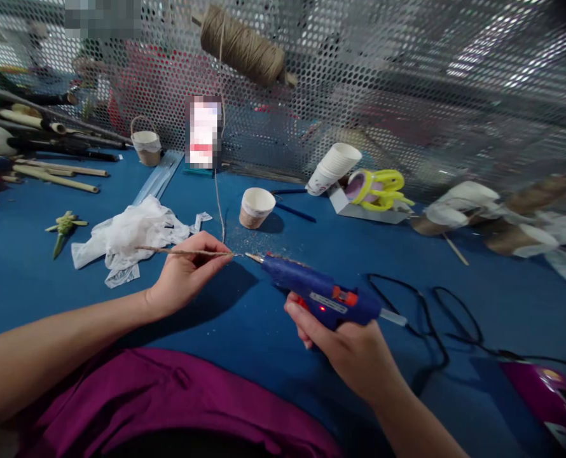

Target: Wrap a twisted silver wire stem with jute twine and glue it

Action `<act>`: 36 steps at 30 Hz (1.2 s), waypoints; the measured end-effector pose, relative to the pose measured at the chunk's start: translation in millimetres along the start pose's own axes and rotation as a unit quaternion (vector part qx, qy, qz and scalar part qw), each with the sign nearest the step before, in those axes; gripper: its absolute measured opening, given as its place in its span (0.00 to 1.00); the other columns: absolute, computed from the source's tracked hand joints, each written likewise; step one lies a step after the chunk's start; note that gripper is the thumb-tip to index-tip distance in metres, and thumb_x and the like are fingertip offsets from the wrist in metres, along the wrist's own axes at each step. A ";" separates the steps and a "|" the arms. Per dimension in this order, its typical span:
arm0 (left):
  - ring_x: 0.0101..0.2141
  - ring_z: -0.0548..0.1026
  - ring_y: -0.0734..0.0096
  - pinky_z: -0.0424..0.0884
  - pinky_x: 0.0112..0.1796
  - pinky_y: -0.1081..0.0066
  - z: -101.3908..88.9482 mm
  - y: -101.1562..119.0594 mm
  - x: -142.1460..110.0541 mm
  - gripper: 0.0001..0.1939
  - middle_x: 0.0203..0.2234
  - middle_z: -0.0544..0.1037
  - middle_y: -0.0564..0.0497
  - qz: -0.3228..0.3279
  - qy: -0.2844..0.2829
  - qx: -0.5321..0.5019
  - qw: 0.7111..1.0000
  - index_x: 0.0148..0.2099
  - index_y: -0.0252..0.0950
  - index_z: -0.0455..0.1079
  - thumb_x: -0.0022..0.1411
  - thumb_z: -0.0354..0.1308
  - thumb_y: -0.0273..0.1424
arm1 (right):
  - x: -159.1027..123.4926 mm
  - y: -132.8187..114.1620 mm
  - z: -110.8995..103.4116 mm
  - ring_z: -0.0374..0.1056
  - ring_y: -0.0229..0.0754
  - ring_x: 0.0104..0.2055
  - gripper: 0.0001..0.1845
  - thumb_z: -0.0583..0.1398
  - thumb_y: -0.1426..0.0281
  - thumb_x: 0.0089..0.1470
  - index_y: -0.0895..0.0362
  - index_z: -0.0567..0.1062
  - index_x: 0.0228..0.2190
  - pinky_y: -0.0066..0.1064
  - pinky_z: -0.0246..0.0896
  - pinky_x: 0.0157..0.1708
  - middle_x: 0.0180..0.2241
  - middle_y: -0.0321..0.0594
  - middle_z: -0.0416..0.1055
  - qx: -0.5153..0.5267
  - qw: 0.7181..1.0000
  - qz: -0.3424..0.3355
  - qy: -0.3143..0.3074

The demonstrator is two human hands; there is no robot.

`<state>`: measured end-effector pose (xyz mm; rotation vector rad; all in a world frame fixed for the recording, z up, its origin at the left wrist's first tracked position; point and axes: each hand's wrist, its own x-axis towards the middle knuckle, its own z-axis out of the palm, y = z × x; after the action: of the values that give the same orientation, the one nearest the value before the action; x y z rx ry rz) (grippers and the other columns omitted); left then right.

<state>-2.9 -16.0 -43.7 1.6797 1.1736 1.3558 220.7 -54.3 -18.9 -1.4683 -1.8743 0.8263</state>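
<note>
In my left hand [190, 273] a length of brown twine [178, 252] is pinched between thumb and fingers, its end pointing right. My right hand [345, 346] grips a blue hot glue gun [318, 286] with a small red light lit and a clear glue stick out of its back. The nozzle is just right of the twine's end, with a thin glue strand between them. Behind my hands a small paper cup [255, 208] wrapped in brown and white stands upright. White lace [140, 229] lies heaped beyond my left wrist.
A twine spool [242, 48] hangs on the perforated metal screen [388, 76]. Along the back are a handled cup [146, 147], a phone [203, 133], stacked paper cups [335, 166] and yellow scissors [383, 189]. Sticks [56, 178] lie left; a black cord [426, 312] loops right.
</note>
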 end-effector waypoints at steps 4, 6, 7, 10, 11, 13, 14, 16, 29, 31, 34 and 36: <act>0.24 0.66 0.77 0.63 0.24 0.76 -0.9 0.4 -0.3 0.04 0.24 0.70 0.51 0.031 -0.004 0.039 0.999 0.31 0.33 0.68 0.56 0.56 0.29 | -2.1 3.7 2.5 0.65 0.38 0.16 0.13 0.56 0.60 0.51 0.54 0.75 0.29 0.29 0.63 0.18 0.14 0.33 0.67 -0.042 0.998 -0.046 -0.009; 0.24 0.67 0.76 0.63 0.24 0.76 -1.2 0.9 -0.6 0.04 0.24 0.70 0.51 0.045 -0.005 0.056 0.997 0.31 0.33 0.68 0.56 0.56 0.29 | -2.3 3.1 3.7 0.67 0.40 0.18 0.13 0.55 0.59 0.52 0.54 0.75 0.30 0.29 0.63 0.18 0.14 0.33 0.67 -0.055 0.997 -0.056 -0.012; 0.24 0.67 0.76 0.63 0.24 0.76 -1.3 1.0 -0.8 0.04 0.24 0.70 0.51 0.051 -0.005 0.063 0.997 0.31 0.33 0.68 0.56 0.56 0.29 | -2.4 2.6 4.2 0.67 0.40 0.18 0.13 0.55 0.59 0.52 0.54 0.75 0.30 0.29 0.63 0.18 0.13 0.33 0.67 -0.059 0.996 -0.061 -0.011; 0.24 0.67 0.76 0.63 0.24 0.76 -1.5 1.2 -1.1 0.04 0.24 0.70 0.51 0.064 -0.005 0.075 0.995 0.31 0.33 0.68 0.56 0.56 0.28 | -2.6 1.4 4.7 0.67 0.40 0.18 0.13 0.55 0.60 0.52 0.54 0.75 0.30 0.28 0.62 0.17 0.13 0.32 0.66 -0.069 0.995 -0.071 -0.006; 0.24 0.67 0.76 0.63 0.24 0.76 -1.5 1.2 -1.2 0.04 0.24 0.70 0.51 0.067 -0.004 0.078 0.995 0.31 0.33 0.68 0.56 0.56 0.28 | -2.7 1.2 4.7 0.66 0.40 0.17 0.12 0.55 0.60 0.52 0.54 0.74 0.30 0.28 0.62 0.17 0.13 0.32 0.66 -0.070 0.995 -0.070 -0.005; 0.24 0.67 0.76 0.63 0.24 0.76 -1.6 1.1 -1.3 0.03 0.24 0.70 0.51 0.070 -0.005 0.079 0.994 0.31 0.33 0.68 0.56 0.56 0.28 | -2.7 0.9 4.9 0.66 0.39 0.17 0.12 0.55 0.61 0.52 0.54 0.74 0.32 0.28 0.62 0.17 0.13 0.32 0.66 -0.068 0.995 -0.067 -0.006; 0.24 0.67 0.76 0.63 0.24 0.76 -1.6 1.0 -1.4 0.03 0.24 0.71 0.51 0.070 -0.005 0.079 0.994 0.31 0.33 0.69 0.56 0.56 0.28 | -2.6 0.8 5.1 0.66 0.39 0.17 0.12 0.55 0.61 0.52 0.54 0.74 0.32 0.28 0.62 0.17 0.13 0.31 0.66 -0.066 0.996 -0.065 -0.007; 0.25 0.68 0.76 0.63 0.24 0.76 -1.6 0.9 -1.9 0.03 0.24 0.71 0.50 0.071 -0.005 0.076 0.995 0.31 0.33 0.69 0.56 0.56 0.28 | -2.4 0.5 5.7 0.66 0.39 0.17 0.12 0.56 0.61 0.52 0.55 0.74 0.33 0.28 0.62 0.17 0.13 0.31 0.66 -0.060 0.996 -0.062 -0.009; 0.25 0.68 0.75 0.64 0.24 0.75 -1.6 2.3 -1.9 0.03 0.24 0.71 0.50 0.062 -0.009 0.080 0.995 0.31 0.34 0.69 0.56 0.55 0.29 | -2.0 -1.5 8.3 0.64 0.39 0.15 0.11 0.58 0.59 0.48 0.52 0.73 0.25 0.29 0.60 0.14 0.11 0.31 0.63 -0.037 0.999 -0.022 0.003; 0.25 0.68 0.75 0.64 0.24 0.75 -1.5 2.0 -2.2 0.03 0.24 0.71 0.50 0.060 -0.010 0.081 0.995 0.31 0.34 0.69 0.56 0.55 0.28 | -1.9 -1.4 7.5 0.64 0.39 0.15 0.10 0.58 0.59 0.48 0.52 0.74 0.25 0.29 0.61 0.14 0.11 0.31 0.64 -0.038 0.999 -0.026 -0.005; 0.25 0.68 0.75 0.64 0.25 0.75 -1.4 1.5 -2.5 0.04 0.24 0.71 0.50 0.063 -0.011 0.081 0.995 0.31 0.34 0.69 0.56 0.55 0.28 | -2.0 -1.4 6.7 0.65 0.40 0.16 0.10 0.58 0.60 0.48 0.52 0.74 0.26 0.29 0.61 0.14 0.12 0.32 0.65 -0.040 0.999 -0.024 -0.010; 0.25 0.68 0.75 0.64 0.25 0.75 -1.4 1.7 -2.3 0.04 0.24 0.71 0.50 0.064 -0.012 0.081 0.995 0.31 0.34 0.69 0.56 0.55 0.29 | -2.0 -1.4 6.8 0.66 0.41 0.17 0.09 0.58 0.60 0.48 0.52 0.74 0.25 0.29 0.61 0.15 0.12 0.32 0.65 -0.037 0.999 -0.021 -0.005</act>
<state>-4.0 -18.8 -42.7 1.9086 1.2071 1.3420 215.0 -57.3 -22.2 -1.4662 -1.9560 0.7526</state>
